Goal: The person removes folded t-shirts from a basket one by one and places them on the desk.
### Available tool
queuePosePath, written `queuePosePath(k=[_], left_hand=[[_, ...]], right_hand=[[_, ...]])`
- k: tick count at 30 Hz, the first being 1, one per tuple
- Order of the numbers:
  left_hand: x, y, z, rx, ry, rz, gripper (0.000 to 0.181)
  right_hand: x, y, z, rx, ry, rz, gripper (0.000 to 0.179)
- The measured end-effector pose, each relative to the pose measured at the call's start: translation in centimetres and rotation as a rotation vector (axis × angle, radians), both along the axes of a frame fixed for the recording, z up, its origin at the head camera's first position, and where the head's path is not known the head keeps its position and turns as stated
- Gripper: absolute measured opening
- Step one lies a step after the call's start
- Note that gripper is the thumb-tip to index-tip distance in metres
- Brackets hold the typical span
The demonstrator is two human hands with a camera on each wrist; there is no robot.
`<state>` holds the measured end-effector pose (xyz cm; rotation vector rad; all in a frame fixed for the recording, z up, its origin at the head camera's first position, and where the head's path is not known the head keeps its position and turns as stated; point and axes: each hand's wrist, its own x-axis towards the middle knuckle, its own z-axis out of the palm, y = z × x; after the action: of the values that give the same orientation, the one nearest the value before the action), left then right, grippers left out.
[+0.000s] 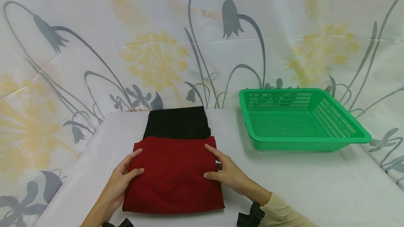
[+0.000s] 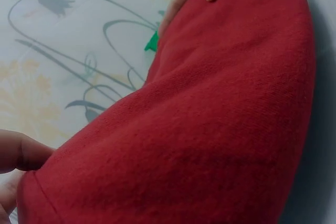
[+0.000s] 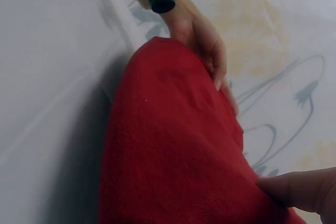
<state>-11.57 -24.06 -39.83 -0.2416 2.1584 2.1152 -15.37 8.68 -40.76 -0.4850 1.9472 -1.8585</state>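
A folded red cloth (image 1: 173, 178), perhaps a garment, lies between my two hands in the head view. My left hand (image 1: 121, 176) grips its left side, the thumb and a finger lying on top and the other fingers partly hidden. On the opposite side my right hand (image 1: 228, 172) holds the edge the same way. Close up, the left wrist view shows the red fabric (image 2: 210, 103) bulging between the hands. My right thumb (image 3: 294, 187) presses on it in the right wrist view. Behind it is a folded black cloth (image 1: 176, 123), its near edge meeting or covered by the red one.
A green plastic basket (image 1: 303, 139) with perforated walls stands at the right rear of the white-covered table (image 1: 284, 185). A flower-patterned curtain (image 1: 151, 20) hangs behind and around the table. Dark wrist devices (image 1: 250, 215) are strapped near both hands.
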Motion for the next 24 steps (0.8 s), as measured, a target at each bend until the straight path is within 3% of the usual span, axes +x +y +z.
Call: queuePosePath(k=[16, 24], left_hand=[[0.8, -1.2, -1.6, 0.034, -0.068, -0.024, 0.064], [0.8, -1.8, -2.1, 0.055, -0.074, -0.098, 0.067]], right_hand=[[0.4, -0.1, -1.6, -0.083, -0.200, 0.027, 0.083], [0.4, -0.1, -1.9, -0.047, -0.181, 0.023, 0.082]])
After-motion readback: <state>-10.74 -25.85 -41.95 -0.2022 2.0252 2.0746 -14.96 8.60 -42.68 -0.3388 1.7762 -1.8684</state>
